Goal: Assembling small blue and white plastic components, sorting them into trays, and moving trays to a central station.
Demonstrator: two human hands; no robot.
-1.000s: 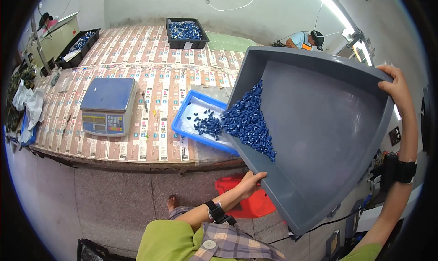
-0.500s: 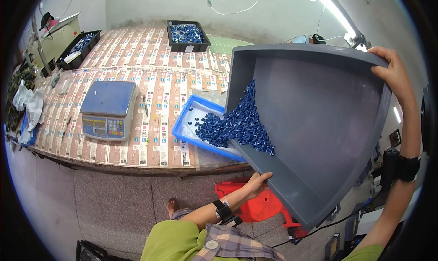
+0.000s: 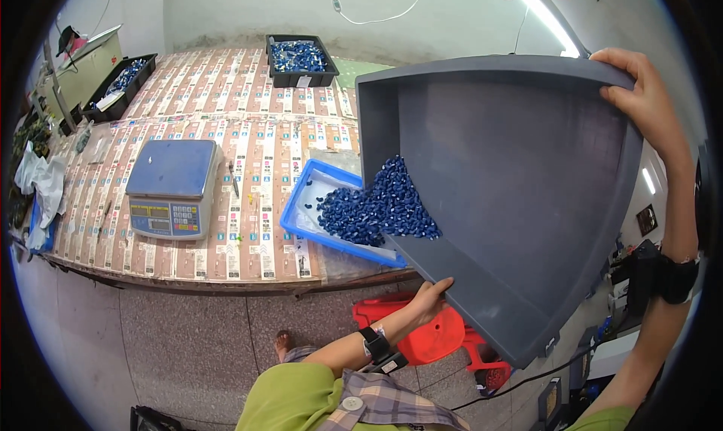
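Note:
A large grey plastic bin is tilted steeply between my hands, its left corner over a blue-rimmed tray on the table. Small dark-blue pieces are heaped in that corner and spill into the tray, where more lie on its white bottom. Too small to name exactly, they look like short plastic caps. My right hand grips the bin's raised upper right corner. Below, my left hand is closed on the bin's lower edge, near the tray.
A blue-topped digital scale stands left of the tray, a pen beside it. Two black crates, one at the back and one at the far left, hold blue pieces. Under the table edge is a red stool.
The grey bin has shifted a little left and tips further. The blue heap inside it has shrunk and slid down toward the tray. Both hands keep their hold.

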